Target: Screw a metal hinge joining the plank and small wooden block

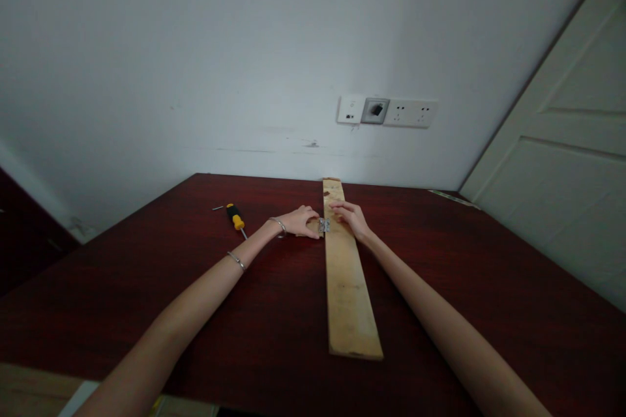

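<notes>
Because the desk (440, 287) gives flat support, the board (347, 287) runs from its back edge toward the front, likely for steadiness. The right hand (354, 220), loosely open, appears to rest its fingers on the board, grasping nothing; the left hand (297, 220), thumb and fingers parted, grips a block (314, 227), seemingly to brace it there. Toward the left edge lies a screwdriver (235, 215); a hinge (325, 225) spans block and board; beyond the screwdriver, a pin (218, 208).

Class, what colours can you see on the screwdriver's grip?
The screwdriver's grip is black and yellow, seen in the head view.
</notes>
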Motion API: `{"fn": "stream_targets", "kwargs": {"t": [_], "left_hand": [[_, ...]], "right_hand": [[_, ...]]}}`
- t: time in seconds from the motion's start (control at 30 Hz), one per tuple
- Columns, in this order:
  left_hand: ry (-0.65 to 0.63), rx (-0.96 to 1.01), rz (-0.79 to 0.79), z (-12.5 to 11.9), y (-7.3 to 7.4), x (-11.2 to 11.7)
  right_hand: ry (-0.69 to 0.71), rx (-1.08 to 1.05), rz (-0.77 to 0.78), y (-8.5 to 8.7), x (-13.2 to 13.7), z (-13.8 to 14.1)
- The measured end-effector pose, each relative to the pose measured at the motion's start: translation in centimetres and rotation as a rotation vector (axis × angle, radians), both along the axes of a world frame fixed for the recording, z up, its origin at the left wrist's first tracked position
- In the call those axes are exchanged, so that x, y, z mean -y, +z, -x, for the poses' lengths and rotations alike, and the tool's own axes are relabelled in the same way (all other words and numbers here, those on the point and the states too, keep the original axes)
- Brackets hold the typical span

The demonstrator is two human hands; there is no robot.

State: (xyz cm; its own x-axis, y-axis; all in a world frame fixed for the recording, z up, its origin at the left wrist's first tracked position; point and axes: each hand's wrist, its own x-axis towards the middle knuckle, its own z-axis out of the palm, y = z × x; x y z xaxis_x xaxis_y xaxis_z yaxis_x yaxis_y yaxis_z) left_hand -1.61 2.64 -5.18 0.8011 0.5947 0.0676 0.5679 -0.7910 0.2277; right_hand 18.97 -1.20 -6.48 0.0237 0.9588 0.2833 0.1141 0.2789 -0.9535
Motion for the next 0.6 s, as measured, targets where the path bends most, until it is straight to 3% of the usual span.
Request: {"fn": "stream_targets", "kwargs": {"t": [0.37, 0.5, 0.6], "left_hand": [[0.017, 0.016, 0.042, 0.3, 0.5, 0.1], [0.030, 0.132, -0.015, 2.0, 1.8, -0.5], [0.129, 0.216, -0.088, 4.6, 3.2, -1.8]], "right_hand": [[0.008, -0.022, -0.003, -0.4, -0.1, 0.0], [0.000, -0.017, -0.017, -0.6, -0.2, -0.1], [-0.014, -0.009, -0.024, -0.8, -0.3, -0.2]]}}
